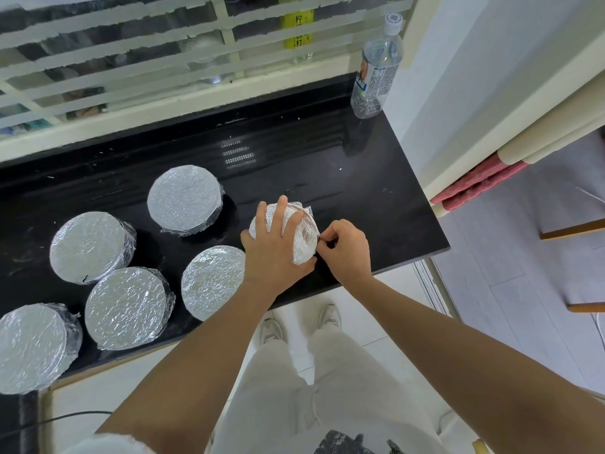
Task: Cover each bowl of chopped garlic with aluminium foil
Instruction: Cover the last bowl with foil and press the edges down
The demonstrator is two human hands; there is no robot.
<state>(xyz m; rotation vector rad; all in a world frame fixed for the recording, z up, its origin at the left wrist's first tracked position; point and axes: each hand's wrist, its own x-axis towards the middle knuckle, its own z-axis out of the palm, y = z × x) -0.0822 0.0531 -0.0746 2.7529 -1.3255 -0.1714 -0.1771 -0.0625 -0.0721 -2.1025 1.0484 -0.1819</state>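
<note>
On the black countertop (343, 165), seen from the head camera, six bowls stand wrapped in aluminium foil. Five sit to the left, each with a flat, crinkled silver top: the far bowl (185, 199) nearest the window, the left bowl (90, 247) below it, the middle bowl (126, 308) just beside that one, the near-edge bowl (212, 281) partly behind the left forearm, and the corner bowl (31, 347) at the picture's lower left. The sixth bowl (302, 224) stands to the right of the group, close to the counter's front edge and under both hands. The left hand (275, 244) lies flat on its top, fingers spread and straight, pressing the foil (306, 247) down. The right hand (347, 247) is at the bowl's right rim, thumb and fingertips drawn together in a narrow pinch on the foil's edge there. A clear plastic water bottle (376, 70) with a white cap stands upright at the counter's far right corner, well apart from the bowls. Behind the counter runs a window (114, 60) with frosted stripes, and a yellow label (298, 27) shows through the glass. Below the counter's edge, pale trousers (327, 388) and the toes of light shoes (271, 329) show over a white floor.
</note>
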